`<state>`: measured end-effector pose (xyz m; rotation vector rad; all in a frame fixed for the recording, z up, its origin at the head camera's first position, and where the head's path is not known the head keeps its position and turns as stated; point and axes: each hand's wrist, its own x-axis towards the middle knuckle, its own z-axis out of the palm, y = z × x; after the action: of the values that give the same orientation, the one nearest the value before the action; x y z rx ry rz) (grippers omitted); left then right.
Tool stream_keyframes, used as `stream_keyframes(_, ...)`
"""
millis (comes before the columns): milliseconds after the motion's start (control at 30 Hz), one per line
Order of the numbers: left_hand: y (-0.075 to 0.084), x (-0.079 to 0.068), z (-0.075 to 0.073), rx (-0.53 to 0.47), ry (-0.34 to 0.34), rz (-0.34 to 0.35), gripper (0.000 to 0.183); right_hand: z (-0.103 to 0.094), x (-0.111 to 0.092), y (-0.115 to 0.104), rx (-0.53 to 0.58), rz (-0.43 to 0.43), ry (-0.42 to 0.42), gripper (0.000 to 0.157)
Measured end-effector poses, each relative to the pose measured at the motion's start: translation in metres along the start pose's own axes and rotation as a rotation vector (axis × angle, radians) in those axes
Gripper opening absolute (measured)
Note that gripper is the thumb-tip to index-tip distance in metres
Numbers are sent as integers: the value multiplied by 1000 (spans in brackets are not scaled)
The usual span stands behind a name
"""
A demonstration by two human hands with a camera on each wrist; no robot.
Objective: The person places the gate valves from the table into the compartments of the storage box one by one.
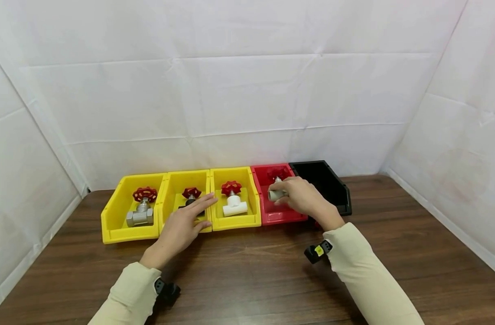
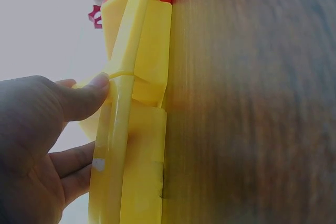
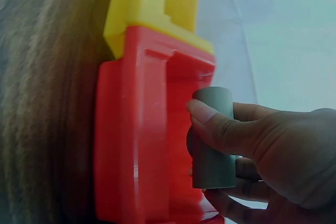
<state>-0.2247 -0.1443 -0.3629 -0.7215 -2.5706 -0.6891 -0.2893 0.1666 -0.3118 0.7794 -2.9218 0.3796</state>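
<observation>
Your right hand pinches the grey valve by its pipe body at the red bin's mouth, presumably keeping its red wheel unobstructed; your left hand spreads over the second yellow bin, perhaps for steadiness

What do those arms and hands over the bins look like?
The left hand and right hand are ungloved. The sleeves are plain pale cream, and a small black device sits at each wrist; the right one shows a yellow patch.
</observation>
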Motion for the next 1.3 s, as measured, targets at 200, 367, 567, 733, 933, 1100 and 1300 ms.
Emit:
stream_keyframes(200, -1, 0, 0, 1, 1, -3, 58, 5, 6, -1, 0, -3, -29, 35)
stream_keyframes(367, -1, 0, 0, 0, 2, 5, 58, 11, 10, -3, -22, 24, -52, 38)
stream_keyframes(567, 0, 0, 0, 0, 8, 13, 58, 17, 13, -4, -40, 51, -62, 41)
stream_keyframes(733, 0, 0, 0, 2, 6, 15, 58, 22, 16, -4, -29, 65, -76, 42)
stream_keyframes(933, 0, 0, 2, 2, 5, 10, 58, 26, 18, -2, -18, 86, -90, 43)
stream_keyframes(1100, 0, 0, 1, 4, 7, 15, 58, 27, 19, -3, -17, 96, -102, 42)
stream_keyframes(1300, 0, 0, 2, 15, 16, 24, 57, 28, 20, -2, -22, 96, -108, 39)
